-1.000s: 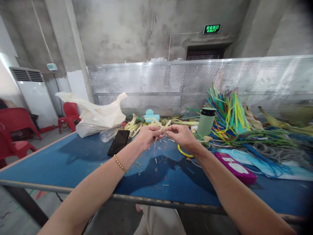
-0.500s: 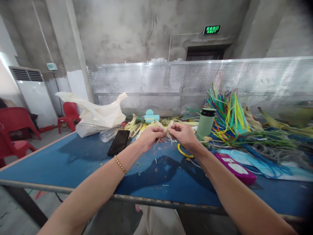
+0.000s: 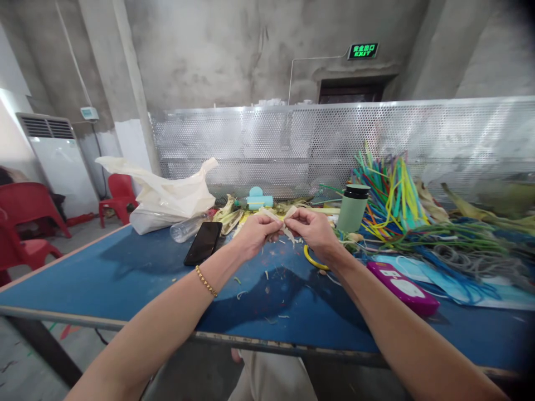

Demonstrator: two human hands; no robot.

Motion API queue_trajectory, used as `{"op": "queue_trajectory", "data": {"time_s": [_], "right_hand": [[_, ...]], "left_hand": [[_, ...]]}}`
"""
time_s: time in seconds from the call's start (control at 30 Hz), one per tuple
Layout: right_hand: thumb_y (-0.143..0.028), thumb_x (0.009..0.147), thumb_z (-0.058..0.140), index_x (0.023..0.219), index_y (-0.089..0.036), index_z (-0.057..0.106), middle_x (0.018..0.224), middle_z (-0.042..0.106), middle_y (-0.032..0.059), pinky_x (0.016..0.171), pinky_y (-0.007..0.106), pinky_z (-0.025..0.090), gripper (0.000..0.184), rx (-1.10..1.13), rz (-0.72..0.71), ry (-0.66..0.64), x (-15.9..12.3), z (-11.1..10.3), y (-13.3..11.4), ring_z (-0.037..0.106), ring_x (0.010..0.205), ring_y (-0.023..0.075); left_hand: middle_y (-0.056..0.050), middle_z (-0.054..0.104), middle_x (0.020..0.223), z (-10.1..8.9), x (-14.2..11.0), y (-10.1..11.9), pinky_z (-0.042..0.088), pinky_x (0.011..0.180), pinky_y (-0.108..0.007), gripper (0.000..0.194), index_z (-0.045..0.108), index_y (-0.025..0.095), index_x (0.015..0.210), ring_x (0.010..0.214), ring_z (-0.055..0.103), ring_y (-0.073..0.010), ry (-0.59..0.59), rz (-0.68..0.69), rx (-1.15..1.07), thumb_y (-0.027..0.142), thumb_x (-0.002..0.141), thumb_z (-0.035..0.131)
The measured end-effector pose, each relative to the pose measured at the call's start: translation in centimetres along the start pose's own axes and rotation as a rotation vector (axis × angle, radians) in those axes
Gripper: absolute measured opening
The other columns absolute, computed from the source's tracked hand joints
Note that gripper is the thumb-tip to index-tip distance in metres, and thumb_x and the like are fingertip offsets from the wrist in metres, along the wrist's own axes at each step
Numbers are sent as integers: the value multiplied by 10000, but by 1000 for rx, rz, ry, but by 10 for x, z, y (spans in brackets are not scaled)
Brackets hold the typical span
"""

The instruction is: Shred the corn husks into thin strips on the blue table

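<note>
Both hands meet above the middle of the blue table (image 3: 159, 295). My left hand (image 3: 256, 234) pinches a pale strip of corn husk (image 3: 289, 236) between thumb and fingers. From the other side, my right hand (image 3: 312, 227) has its thumb and fingertips closed on the same pale husk, and short ends stick out above and below the fingers. Whether it is one strip or more I cannot tell. A yellow curved loop (image 3: 310, 258) lies below my right wrist, partly hidden by it. Small pale scraps are scattered on the table under the hands.
Left stand a white plastic bag (image 3: 175, 192), a clear bottle (image 3: 184, 229) and a black phone (image 3: 203, 243). Husks (image 3: 229, 217) lie behind the hands. At right are a green tumbler (image 3: 352, 209), colourful strips (image 3: 401, 195), tangled cords (image 3: 455, 256) and a purple case (image 3: 403, 288).
The fingers have shifted slightly on the husk, and its upper ends now show less above the thumbs. Both arms stay nearly where they were.
</note>
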State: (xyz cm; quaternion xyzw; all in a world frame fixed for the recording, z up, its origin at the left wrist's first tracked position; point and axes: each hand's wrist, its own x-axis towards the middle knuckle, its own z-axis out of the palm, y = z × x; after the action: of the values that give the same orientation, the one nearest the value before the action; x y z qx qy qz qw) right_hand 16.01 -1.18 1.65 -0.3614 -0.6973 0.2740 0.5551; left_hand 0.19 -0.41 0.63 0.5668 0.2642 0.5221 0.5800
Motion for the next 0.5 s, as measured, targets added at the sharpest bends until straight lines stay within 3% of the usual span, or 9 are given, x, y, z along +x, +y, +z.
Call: {"op": "queue_trajectory", "data": {"time_s": [0.5], "right_hand": [[-315,706,653,650,-169,576,528,557,-29,505,249,372,174,-14,29,46,-1,3,-1,492,483,102]], "left_hand": [[-25,576,580,-3,-1,1,288,523,-250,257,589,107,612,493,452,-68,-18,41,102,279,687,765]]}}
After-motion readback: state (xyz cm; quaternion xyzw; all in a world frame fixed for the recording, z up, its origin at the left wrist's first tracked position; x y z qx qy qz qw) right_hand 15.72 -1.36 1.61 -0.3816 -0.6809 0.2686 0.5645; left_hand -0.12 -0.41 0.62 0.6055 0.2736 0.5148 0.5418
